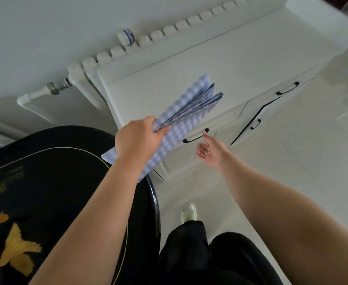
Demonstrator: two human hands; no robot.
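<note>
Left hand (137, 138) grips folded checked cloth (186, 109); right hand (210, 150), fingers spread, nears drawer handle (195, 137).

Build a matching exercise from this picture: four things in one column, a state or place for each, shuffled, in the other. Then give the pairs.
Column one:
1. left hand
2. right hand
3. checked cloth
4. black table

Column two:
A. open, reaching toward the drawer handle
B. folded, blue and white
C. grips the checked cloth
D. at the left, with a yellow pattern

Pairs: 1-C, 2-A, 3-B, 4-D
</note>
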